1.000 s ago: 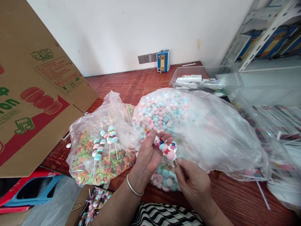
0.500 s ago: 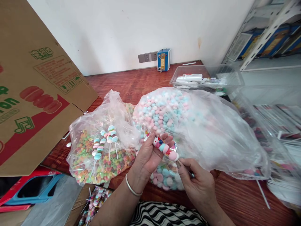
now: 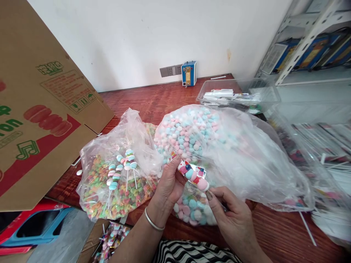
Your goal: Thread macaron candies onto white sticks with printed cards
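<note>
Nearest us, our right hand (image 3: 233,215) pinched shut at the lower end of the candy skewer (image 3: 203,184), and our left hand (image 3: 170,182) was closed around its printed sleeve (image 3: 196,171), just above the bag of pink and blue candies (image 3: 197,135). We judged it wise to keep stick and sleeve in line and push gently. We counted one skewer in hand, two clear bags, seemingly three finished skewers (image 3: 120,170) on the bag of coloured rings (image 3: 109,193), one cardboard box (image 3: 41,109), one clear tub (image 3: 238,95).

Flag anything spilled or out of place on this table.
One loose pale candy lies on the wooden table, left of the bag of coloured rings, outside any bag. A lone white stick lies near the right edge.
</note>
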{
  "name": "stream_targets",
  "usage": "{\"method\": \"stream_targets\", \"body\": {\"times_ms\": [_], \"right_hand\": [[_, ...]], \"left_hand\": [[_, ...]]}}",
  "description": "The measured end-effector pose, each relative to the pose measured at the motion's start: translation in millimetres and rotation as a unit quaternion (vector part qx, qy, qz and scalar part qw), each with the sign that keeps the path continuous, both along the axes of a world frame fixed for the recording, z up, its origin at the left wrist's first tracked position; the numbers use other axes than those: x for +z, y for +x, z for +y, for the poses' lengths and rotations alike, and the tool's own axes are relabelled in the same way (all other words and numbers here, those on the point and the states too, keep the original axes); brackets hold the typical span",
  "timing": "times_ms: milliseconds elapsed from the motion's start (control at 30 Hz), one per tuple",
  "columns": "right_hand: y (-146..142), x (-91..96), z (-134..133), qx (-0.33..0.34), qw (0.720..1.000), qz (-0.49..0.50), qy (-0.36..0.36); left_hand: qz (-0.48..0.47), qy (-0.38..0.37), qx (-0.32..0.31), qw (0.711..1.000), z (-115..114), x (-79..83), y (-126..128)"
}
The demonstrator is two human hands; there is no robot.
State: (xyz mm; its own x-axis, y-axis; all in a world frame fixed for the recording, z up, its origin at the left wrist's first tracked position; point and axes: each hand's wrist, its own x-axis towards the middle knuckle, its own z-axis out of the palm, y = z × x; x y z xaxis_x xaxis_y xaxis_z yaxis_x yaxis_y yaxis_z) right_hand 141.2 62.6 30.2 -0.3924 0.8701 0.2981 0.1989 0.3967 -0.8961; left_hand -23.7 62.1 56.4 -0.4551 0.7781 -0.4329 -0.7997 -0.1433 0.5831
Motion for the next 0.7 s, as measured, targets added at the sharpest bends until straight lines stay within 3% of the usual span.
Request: {"method": "stream_targets", "body": {"times_ms": [167, 267, 367, 500, 700], "right_hand": [[2.6, 3.2, 0.2, 0.017, 0.999, -0.032, -0.006], [-3.6, 6.1, -5.1, 0.080, 0.991, -0.032, -0.099], [-12.7, 6.7, -13.1, 0.152, 0.962, 0.017, -0.228], [-15.7, 8.4, -12.0, 0.237, 0.941, 0.012, -0.242], [-16.8, 14.2, 10.3, 0.107, 0.977, -0.033, -0.182]], "left_hand": [[0.018, 0.003, 0.023, 1.000, 1.8, 0.9, 3.0], [0.063, 0.027, 0.035, 0.997, 2.3, 0.1, 7.6], [0.070, 0.015, 0.009, 0.997, 2.7, -1.6, 12.3], [0.050, -0.045, -0.018, 0.998, 3.6, -4.7, 12.1], [0.105, -0.082, -0.024, 0.991, -1.0, -10.9, 12.0]]}}
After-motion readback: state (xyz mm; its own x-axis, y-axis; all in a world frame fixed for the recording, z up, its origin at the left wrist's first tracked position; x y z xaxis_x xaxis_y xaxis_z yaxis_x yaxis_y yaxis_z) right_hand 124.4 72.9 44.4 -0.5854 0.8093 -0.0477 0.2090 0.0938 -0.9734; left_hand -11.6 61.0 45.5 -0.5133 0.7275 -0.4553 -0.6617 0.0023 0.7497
